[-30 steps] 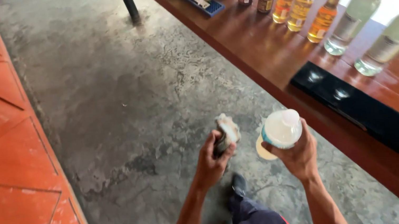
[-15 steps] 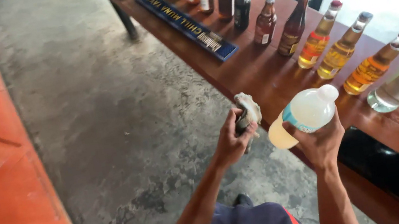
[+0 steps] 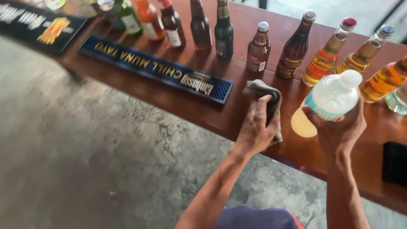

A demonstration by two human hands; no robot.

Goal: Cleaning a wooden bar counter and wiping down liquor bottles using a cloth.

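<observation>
While you stood at the long reddish-brown wooden surface [image 3: 198, 112], your right hand [image 3: 337, 128] had its grip wrapped around the body of a clear plastic bottle [image 3: 332, 95] with a white cap, held tilted above the near edge. Your left hand [image 3: 256, 128] pinched a crumpled grey-brown cloth [image 3: 265, 96] just left of it. That bottle looked light and likely slick, so the middle of the body seemed the surest hold; the cloth was soft and bunched easily. A row of amber and dark glass bottles [image 3: 258, 48] stood along the far side, with a blue rubber bar mat [image 3: 155, 68] to the left.
</observation>
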